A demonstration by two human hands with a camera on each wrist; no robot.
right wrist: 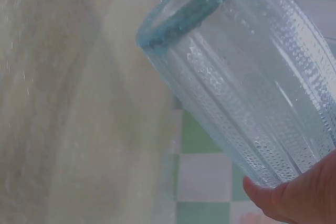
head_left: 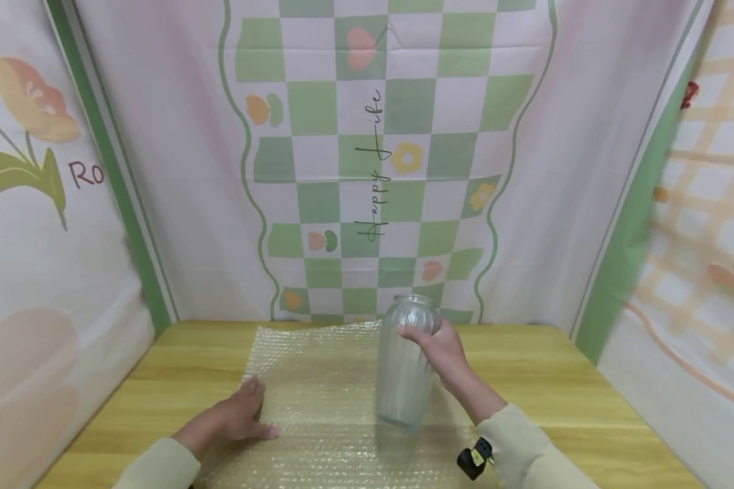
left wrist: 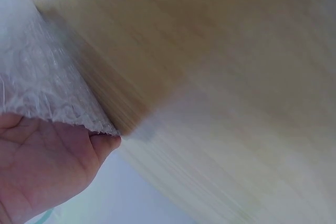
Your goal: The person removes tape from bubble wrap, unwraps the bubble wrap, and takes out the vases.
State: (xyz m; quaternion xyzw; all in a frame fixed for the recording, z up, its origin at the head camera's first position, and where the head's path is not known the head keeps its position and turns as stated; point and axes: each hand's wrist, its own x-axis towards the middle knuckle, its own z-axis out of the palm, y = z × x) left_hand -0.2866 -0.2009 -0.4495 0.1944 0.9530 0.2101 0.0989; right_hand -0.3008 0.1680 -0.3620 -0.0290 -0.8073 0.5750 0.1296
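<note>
A clear ribbed glass vase (head_left: 404, 373) is held by my right hand (head_left: 443, 350) near its neck, thumb across the front and the other fingers mostly hidden behind. It leans slightly, and its thick base (right wrist: 184, 22) appears raised over a sheet of bubble wrap (head_left: 318, 401). My left hand (head_left: 238, 414) rests on the sheet's left edge, thumb spread away from the fingers. In the left wrist view, the wrap's edge (left wrist: 58, 87) covers the fingers and leaves the palm (left wrist: 47, 169) visible.
The bubble wrap lies across the middle of a wood-grain table (head_left: 544, 380). Behind it hangs a green-and-white checked curtain (head_left: 318, 109), close to the table's far edge. Printed fabric panels stand on both sides. A black wrist device (head_left: 475, 458) hangs by the right sleeve.
</note>
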